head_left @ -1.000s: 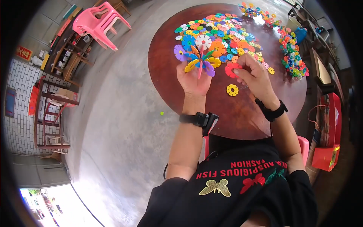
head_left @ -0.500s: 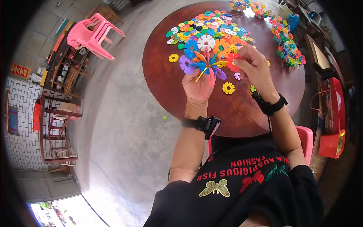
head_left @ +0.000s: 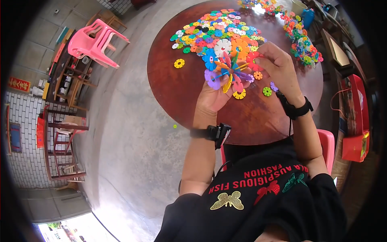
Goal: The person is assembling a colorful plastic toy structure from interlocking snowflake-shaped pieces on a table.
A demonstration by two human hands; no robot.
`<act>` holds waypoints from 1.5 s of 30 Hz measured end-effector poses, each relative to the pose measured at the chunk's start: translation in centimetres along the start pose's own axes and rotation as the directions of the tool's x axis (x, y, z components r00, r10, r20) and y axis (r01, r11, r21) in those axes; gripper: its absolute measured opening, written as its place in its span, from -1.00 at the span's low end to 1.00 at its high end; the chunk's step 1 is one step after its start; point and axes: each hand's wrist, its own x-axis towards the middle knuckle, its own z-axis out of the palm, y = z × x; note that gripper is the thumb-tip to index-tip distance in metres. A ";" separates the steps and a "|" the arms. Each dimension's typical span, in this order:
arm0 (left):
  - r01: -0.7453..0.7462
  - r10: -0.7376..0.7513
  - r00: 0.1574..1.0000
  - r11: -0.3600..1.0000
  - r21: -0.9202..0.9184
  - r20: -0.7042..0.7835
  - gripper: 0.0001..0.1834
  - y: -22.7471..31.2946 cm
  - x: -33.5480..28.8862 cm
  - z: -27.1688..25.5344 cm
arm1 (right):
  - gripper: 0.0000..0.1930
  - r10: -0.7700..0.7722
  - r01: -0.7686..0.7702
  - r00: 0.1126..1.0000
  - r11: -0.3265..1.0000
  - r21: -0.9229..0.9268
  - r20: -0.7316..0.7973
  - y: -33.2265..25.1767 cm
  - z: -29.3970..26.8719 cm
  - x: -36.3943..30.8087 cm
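My left hand (head_left: 212, 99) holds up a cluster of interlocking plastic discs (head_left: 230, 71) from below, over the round table. Notched discs in several colours stick out all round it, with a purple disc (head_left: 212, 79), a blue disc (head_left: 210, 59), a white disc (head_left: 223, 48) and an orange disc (head_left: 240, 47) along its outer side. At the cluster's right, my right hand (head_left: 279, 66) pinches a red disc (head_left: 252, 61) between thumb and fingers. Whether the red disc is slotted in or only touching I cannot tell.
Loose flower-shaped discs (head_left: 201, 29) are heaped on the dark red round table (head_left: 169, 76). A yellow disc (head_left: 179, 63) and a green disc (head_left: 267, 91) lie apart. Built disc clusters (head_left: 302, 44) line the far right. Pink chairs (head_left: 86, 42) stand at left; a small disc (head_left: 175, 126) lies on the floor.
The cluster has turned in my left hand and come slightly right and nearer. My right hand has shifted a little right and down, still pinching the red disc.
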 end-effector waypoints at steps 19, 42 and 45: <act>-0.084 0.088 0.995 0.991 0.105 -0.040 -0.35 -1.3 -0.1 0.9 | -0.87 -0.260 0.259 0.965 0.929 -0.266 0.032 -1.2 -0.8 -0.5; -0.020 0.019 1.000 0.988 -0.153 -0.012 -0.52 -0.9 -0.2 -0.2 | -0.90 -0.136 0.159 0.980 0.974 -0.162 0.143 -2.6 -2.8 2.5; 0.042 -0.049 0.999 0.950 -0.309 -0.015 -0.56 -0.5 -0.4 -1.9 | -0.89 -0.128 0.158 0.964 0.980 -0.117 0.233 -2.7 -2.0 3.1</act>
